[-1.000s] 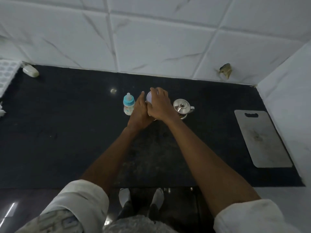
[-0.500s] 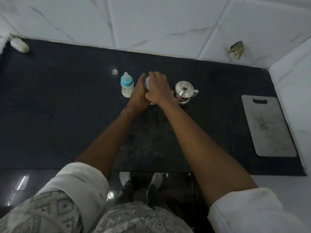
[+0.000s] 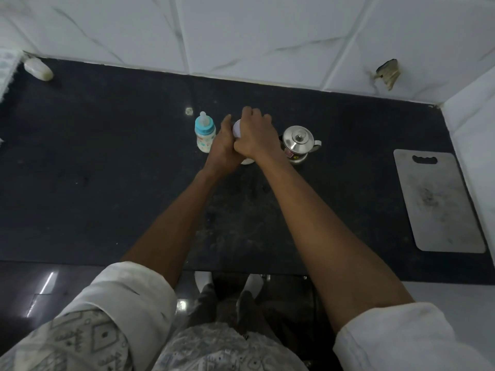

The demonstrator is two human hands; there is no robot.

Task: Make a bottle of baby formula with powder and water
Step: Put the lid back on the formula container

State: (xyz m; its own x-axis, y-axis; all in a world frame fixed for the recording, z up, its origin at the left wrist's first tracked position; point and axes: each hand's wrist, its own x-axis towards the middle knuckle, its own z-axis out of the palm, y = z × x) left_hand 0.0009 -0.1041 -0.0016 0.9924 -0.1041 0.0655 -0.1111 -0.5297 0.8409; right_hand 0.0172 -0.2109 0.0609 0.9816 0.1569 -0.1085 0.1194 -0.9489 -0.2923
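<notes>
Left hand (image 3: 221, 149) wrapped around the white tub (image 3: 237, 129), right hand (image 3: 257, 137) curled atop it; print on baby bottle (image 3: 205, 133) too blurred.

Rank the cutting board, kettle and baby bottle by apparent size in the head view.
Largest: cutting board, by far.
Then: kettle, a close call.
Smallest: baby bottle, about as tall but narrower.

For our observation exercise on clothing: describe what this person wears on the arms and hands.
The left sleeve and right sleeve are off-white cloth, rolled up near the elbow, leaving the forearms bare. The left hand and right hand are bare: no glove, watch or ring shows. Below the left sleeve is a grey patterned garment with a geometric print.
</notes>
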